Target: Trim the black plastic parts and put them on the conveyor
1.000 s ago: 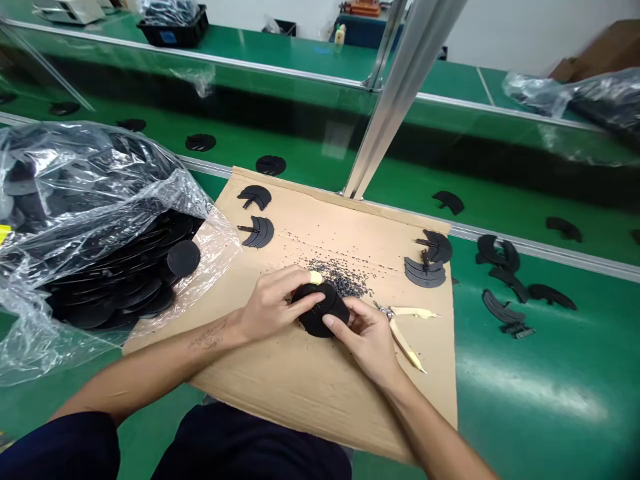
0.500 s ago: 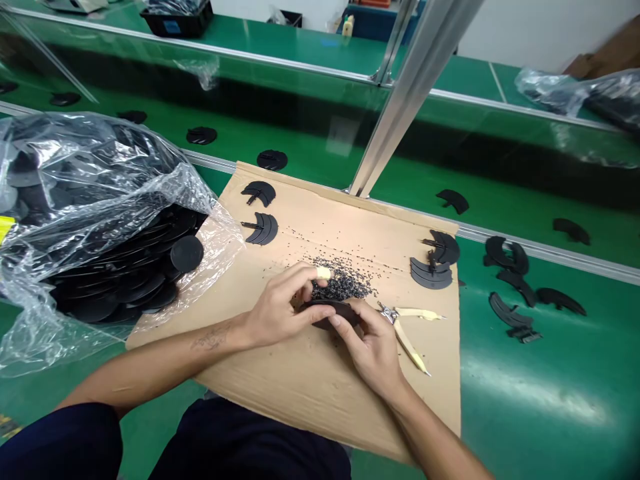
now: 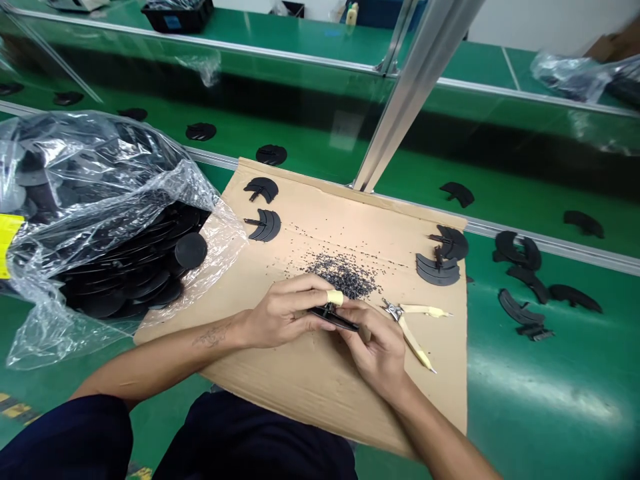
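Note:
Between my two hands is a flat black plastic part (image 3: 334, 317), held tilted above the cardboard (image 3: 300, 393). My left hand (image 3: 285, 310) grips its left side, with a yellow wrap on one fingertip that rests at the part's upper side. On the right side, my right hand (image 3: 377, 337) pinches the same part between thumb and fingers. Just beyond the hands lies a pile of tiny black pieces (image 3: 345, 275). Cutters with yellow handles (image 3: 413, 337) lie open to the right of my right hand.
A clear plastic bag (image 3: 100, 153) of black discs (image 3: 191, 251) stands at left. Curved black parts (image 3: 265, 225) lie on the cardboard's left, others (image 3: 438, 269) on its right, and several (image 3: 523, 307) on the green table. A metal post (image 3: 400, 100) rises behind.
My left fingers have moved right and closed down onto the black part, which now tilts differently, its upper side showing. The view has shifted slightly.

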{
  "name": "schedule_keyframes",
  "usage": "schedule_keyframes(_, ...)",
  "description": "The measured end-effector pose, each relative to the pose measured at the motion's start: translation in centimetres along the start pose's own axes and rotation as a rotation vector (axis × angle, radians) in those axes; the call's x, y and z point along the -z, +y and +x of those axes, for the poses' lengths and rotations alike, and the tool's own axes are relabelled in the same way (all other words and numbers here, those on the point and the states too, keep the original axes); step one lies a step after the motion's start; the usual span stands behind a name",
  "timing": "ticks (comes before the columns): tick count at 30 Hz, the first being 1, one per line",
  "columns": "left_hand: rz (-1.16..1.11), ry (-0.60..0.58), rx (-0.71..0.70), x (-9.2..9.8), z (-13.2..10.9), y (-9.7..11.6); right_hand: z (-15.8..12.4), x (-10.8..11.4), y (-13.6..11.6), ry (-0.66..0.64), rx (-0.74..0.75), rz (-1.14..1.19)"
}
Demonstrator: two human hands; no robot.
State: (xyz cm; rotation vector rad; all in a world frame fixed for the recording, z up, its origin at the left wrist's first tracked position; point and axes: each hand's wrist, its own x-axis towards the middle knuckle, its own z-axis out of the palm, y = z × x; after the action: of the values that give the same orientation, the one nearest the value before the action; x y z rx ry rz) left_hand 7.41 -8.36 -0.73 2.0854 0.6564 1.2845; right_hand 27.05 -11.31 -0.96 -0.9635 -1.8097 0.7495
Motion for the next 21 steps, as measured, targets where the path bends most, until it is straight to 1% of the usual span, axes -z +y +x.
schedule_keyframes(2,0.015,-0.002,0.001,0.02,0.01,-0.02,0.06,0.01,0.04,-0.004,-0.014,-0.008)
schedule_keyframes(7,0.037,0.051,0.016,0.12,-0.08,0.13,0.14,-0.12,0.14,-0.062,-0.054,0.013)
schedule_keyframes(11,0.046,0.009,0.010,0.21,-0.03,0.01,0.10,-0.15,0.28,-0.049,-0.043,-0.003)
schedule_keyframes(13,0.037,0.012,0.006,0.20,-0.05,-0.03,0.12,-0.13,0.30,-0.037,-0.040,-0.007)
schedule_keyframes(17,0.031,0.032,0.038,0.28,-0.17,0.24,0.25,-0.10,0.17,-0.083,-0.055,0.013)
schedule_keyframes(19,0.023,0.017,0.039,0.42,-0.13,0.38,0.28,-0.08,0.08,-0.105,-0.059,0.040)
schedule_keyframes(21,-0.013,-0.016,0.043,0.54,-0.02,0.39,0.27,-0.05,0.04,-0.098,-0.073,0.068)
